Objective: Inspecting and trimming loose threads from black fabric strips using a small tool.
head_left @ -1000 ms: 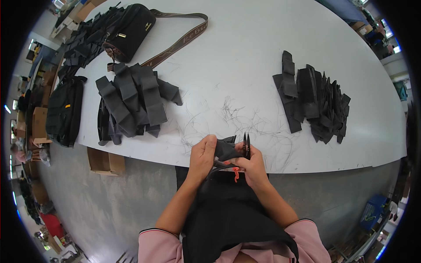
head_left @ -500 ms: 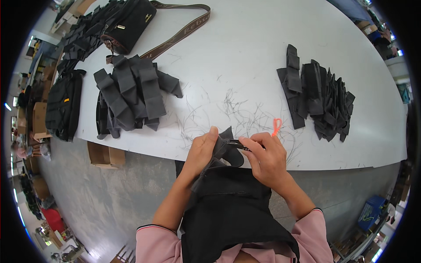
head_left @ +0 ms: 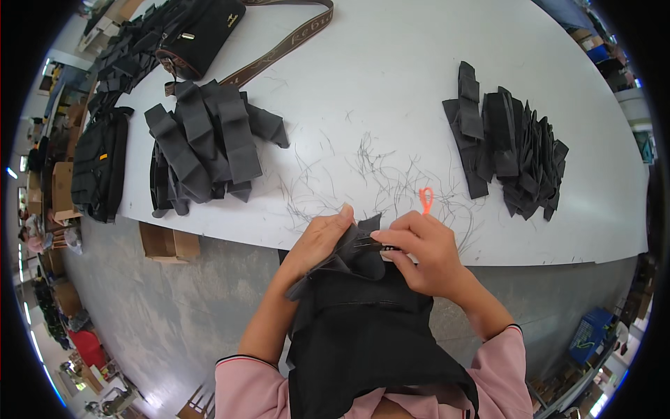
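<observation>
My left hand [head_left: 319,242] is closed on a dark grey fabric strip [head_left: 359,264], its thumb pointing up along the edge. The strip hangs in folds over my left wrist and in front of my black apron [head_left: 370,328]. Between the fingers of my right hand [head_left: 431,253] sits a small pair of thread snips [head_left: 366,243], with the blades against the fabric by my left fingertips. An orange cord loop [head_left: 427,199] sticks up from behind the right hand. Part of the snips is covered by my fingers.
Loose thread ends [head_left: 377,164] litter the white table [head_left: 391,77]. Grey fabric strips [head_left: 206,143] are heaped at left, with another pile [head_left: 523,153] at right. A black bag [head_left: 202,35] with a strap lies far left, near a black backpack [head_left: 101,164]. Below stands a cardboard box [head_left: 167,243].
The snips and the fabric have come slightly lower, toward me. The strip now lies spread further across my left wrist. The orange loop has shifted left with my right hand.
</observation>
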Tool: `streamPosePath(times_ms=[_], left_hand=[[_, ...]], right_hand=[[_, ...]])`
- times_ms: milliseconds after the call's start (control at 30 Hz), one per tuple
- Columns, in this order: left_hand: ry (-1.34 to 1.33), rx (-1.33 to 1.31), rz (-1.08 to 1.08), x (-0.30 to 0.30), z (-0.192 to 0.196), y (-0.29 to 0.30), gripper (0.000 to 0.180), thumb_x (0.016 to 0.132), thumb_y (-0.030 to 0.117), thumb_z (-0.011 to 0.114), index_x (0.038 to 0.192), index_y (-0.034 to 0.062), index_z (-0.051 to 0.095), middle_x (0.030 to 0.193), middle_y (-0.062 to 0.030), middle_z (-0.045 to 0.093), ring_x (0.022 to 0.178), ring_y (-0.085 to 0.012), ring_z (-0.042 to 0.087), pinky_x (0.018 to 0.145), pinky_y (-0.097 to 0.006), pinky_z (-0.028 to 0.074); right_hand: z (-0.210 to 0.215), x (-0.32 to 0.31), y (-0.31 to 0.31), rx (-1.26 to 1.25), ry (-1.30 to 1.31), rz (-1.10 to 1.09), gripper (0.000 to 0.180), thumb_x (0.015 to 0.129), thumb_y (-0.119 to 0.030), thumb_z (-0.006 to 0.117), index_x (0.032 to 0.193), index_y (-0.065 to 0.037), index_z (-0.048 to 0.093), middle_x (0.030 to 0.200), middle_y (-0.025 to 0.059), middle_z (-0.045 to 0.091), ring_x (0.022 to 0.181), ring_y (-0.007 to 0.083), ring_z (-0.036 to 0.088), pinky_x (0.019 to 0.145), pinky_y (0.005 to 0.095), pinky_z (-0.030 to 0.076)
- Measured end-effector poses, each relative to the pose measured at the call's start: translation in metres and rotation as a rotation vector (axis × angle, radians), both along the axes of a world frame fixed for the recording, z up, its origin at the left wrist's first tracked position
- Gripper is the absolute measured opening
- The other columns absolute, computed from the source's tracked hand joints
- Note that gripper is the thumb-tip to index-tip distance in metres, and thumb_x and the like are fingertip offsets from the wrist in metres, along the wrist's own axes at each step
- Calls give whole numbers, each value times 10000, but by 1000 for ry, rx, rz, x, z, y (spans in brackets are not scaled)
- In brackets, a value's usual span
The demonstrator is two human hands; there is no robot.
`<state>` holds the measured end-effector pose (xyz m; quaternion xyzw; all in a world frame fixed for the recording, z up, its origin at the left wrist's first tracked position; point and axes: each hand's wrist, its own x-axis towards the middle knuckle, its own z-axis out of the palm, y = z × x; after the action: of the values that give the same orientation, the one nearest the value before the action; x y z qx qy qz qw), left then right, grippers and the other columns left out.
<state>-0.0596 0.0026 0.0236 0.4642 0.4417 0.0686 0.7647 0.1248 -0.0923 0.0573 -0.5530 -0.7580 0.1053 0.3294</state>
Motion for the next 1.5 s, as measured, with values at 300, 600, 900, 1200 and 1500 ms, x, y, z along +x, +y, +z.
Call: streamPosePath(times_ms=[300, 600, 900, 1200, 1500], left_hand=[[15, -7, -24, 1, -1, -7, 522, 950, 486, 419, 738, 34, 569, 666, 23, 511, 648, -66, 428, 610, -228, 368], [2, -39, 31, 5, 5, -9, 516, 947, 497, 420, 749, 46, 573, 662, 38, 511, 620, -47, 426, 585, -211, 364], [64, 3, 27, 5, 7, -10, 544, 952, 499, 399, 744, 28, 572, 674, 24, 507, 658, -71, 424, 633, -233, 369], [30, -165, -36, 0, 6, -5, 585, 911, 580, 416, 758, 40, 578, 715, 15, 512, 691, -77, 426, 644, -240, 360], [12, -172, -69, -1, 2, -8, 549, 929, 538, 413, 726, 51, 567, 670, 16, 481, 667, -76, 403, 614, -246, 342]], right_hand=[[4, -4, -7, -383, 769, -195, 247, 731, 20, 643, 971, -35, 624, 850, 61, 515, 701, 116, 503, 584, 244, 405], [5, -9, -11, -81, 156, -147, 316, 649, -22, 710, 957, -47, 642, 749, 34, 531, 560, 178, 517, 483, 277, 393], [0, -17, -15, 15, 61, -181, 315, 649, 15, 695, 955, -43, 649, 712, 52, 524, 546, 182, 512, 471, 284, 398], [21, -4, -9, -248, 104, -28, 269, 648, -14, 699, 897, -58, 609, 761, 58, 482, 579, 208, 517, 484, 304, 393], [27, 0, 7, -392, -2, 201, 237, 668, -38, 685, 856, -57, 542, 827, 67, 463, 609, 239, 535, 502, 350, 397]])
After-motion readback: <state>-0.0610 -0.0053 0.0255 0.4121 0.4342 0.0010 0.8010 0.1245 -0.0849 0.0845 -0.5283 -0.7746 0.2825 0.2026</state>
